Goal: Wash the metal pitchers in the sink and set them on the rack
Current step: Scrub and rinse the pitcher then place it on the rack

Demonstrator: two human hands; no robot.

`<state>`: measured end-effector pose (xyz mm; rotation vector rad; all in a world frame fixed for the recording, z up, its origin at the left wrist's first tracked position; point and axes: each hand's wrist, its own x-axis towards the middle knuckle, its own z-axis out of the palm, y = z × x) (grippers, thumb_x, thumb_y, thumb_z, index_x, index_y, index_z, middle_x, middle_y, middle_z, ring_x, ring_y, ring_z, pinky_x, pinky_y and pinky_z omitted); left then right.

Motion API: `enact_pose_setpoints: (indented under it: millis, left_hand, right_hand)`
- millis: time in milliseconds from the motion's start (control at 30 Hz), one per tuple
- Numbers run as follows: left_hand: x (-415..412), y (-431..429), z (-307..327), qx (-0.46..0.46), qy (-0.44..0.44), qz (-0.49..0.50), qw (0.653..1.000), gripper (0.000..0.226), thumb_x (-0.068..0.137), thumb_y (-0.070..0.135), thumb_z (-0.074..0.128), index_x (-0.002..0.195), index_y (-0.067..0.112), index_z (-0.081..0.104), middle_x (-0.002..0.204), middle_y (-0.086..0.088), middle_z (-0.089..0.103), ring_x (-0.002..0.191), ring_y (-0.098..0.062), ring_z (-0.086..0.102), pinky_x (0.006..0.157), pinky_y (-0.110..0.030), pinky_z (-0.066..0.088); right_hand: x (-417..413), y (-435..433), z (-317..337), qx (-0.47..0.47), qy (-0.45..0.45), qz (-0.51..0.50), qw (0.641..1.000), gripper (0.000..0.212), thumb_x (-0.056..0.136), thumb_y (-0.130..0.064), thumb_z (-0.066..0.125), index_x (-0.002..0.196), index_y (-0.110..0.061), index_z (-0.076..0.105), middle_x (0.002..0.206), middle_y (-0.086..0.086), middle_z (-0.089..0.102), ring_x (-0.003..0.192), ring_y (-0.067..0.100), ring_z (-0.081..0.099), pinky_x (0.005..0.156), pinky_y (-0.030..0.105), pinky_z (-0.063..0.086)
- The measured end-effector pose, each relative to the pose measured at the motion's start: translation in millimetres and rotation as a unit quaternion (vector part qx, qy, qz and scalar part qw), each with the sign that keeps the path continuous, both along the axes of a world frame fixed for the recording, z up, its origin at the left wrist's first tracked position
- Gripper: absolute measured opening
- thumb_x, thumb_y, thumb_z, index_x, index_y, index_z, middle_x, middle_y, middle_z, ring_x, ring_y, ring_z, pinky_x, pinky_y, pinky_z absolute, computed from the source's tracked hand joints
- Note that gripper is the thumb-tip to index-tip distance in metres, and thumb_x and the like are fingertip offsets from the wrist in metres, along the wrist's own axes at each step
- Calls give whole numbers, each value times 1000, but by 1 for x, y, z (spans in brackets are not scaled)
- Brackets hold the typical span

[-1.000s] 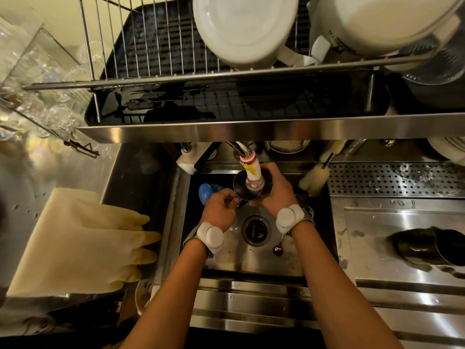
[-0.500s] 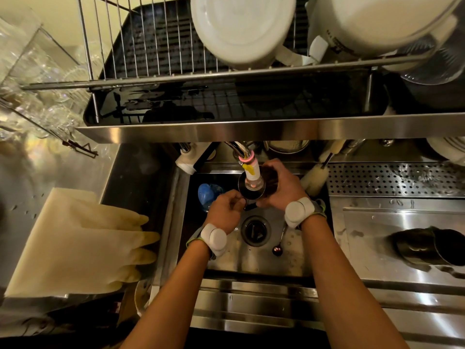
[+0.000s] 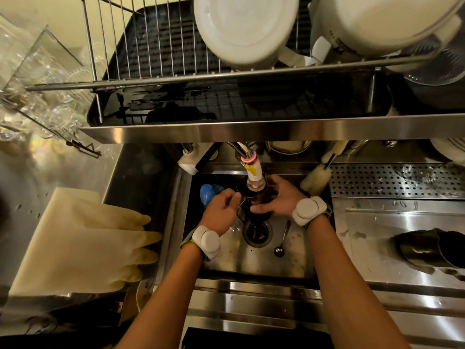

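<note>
A small dark metal pitcher [image 3: 253,197] stands upright under the faucet nozzle [image 3: 254,176] in the steel sink [image 3: 297,258]. My left hand [image 3: 221,212] grips its handle side from the left. My right hand [image 3: 280,199] wraps round its body from the right, thumb across the front. A second metal pitcher [image 3: 425,249] lies on its side on the right drainboard. The wire dish rack [image 3: 226,79] hangs above the sink, holding two large white pots [image 3: 245,28].
A spoon [image 3: 281,241] and the drain [image 3: 257,231] lie in the sink bottom, a blue sponge [image 3: 208,193] at its back left. A white brush [image 3: 315,177] leans at the sink's right rim. Yellow rubber gloves [image 3: 83,243] lie on the left counter, glassware [image 3: 37,96] behind them.
The pitcher has turned more upright under the nozzle. My right hand slid a little to the right round its body; my left hand stayed at the handle.
</note>
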<state>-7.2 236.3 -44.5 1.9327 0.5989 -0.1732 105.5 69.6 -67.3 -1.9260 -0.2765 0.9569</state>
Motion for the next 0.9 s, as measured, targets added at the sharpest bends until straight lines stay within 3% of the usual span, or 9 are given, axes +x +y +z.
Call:
enact_pose_setpoints:
  millis: [67,167,267,367,467,600,700,833,900]
  left_hand:
    - [1,1,3,-12,5,17,1000,33,100,36,48,84,9,55,77,-14,61,73,-17,58,76,-43,49]
    - [3,2,8,-26,0,38,999,32,100,33,49,74,16,51,65,3,53,64,-10,51,69,-32,44]
    - [6,4,11,-13,3,53,999,34,100,36,49,74,15,50,62,4,48,59,-11,48,65,-30,41]
    - [8,4,15,11,-3,53,999,35,99,37,49,75,13,49,62,0,45,58,-13,45,61,-29,39]
    - [9,4,19,36,-15,42,998,34,99,37,49,75,13,51,63,0,47,59,-12,46,59,-29,40]
    - [9,5,23,73,-41,22,996,37,98,37,50,76,8,51,63,-1,49,58,-12,46,57,-30,41]
    - [7,5,26,75,-62,1,995,35,98,35,52,77,8,51,65,-5,52,58,-12,49,58,-31,44]
    - [4,3,26,73,-78,-35,994,29,97,33,55,78,11,52,67,-11,55,58,-14,50,60,-35,46]
    - [4,4,24,82,-87,-50,992,27,96,37,55,78,17,53,69,-11,57,65,-22,55,66,-42,50]
  right_hand:
    - [-4,4,-1,3,38,-4,999,90,62,-28,97,137,-24,48,131,-4,61,124,19,58,95,38,56]
    - [-9,8,-6,29,108,-22,994,104,49,-38,99,139,-29,48,137,0,59,122,25,60,81,48,63]
    - [-15,13,-13,70,169,-39,982,98,60,-24,97,144,-25,45,137,5,60,120,30,62,86,53,61]
    - [-21,17,-16,109,221,-55,968,79,75,-7,87,142,-20,48,134,8,62,119,30,64,87,50,60]
    - [-26,22,-18,138,249,-54,957,68,80,-2,82,139,-18,53,123,7,68,115,24,67,81,40,62]
    - [-28,28,-21,148,240,-56,958,67,79,-3,83,137,-23,55,118,4,73,110,20,71,81,38,62]
    - [-28,30,-24,148,211,-65,964,77,69,-15,92,136,-25,56,123,5,71,115,24,69,84,39,60]
    - [-25,28,-23,128,104,-75,983,90,51,-29,100,131,-27,58,122,0,72,116,22,68,97,46,57]
    - [-22,25,-16,117,57,-78,988,86,55,-18,99,130,-24,57,118,-5,73,111,11,68,95,30,56]
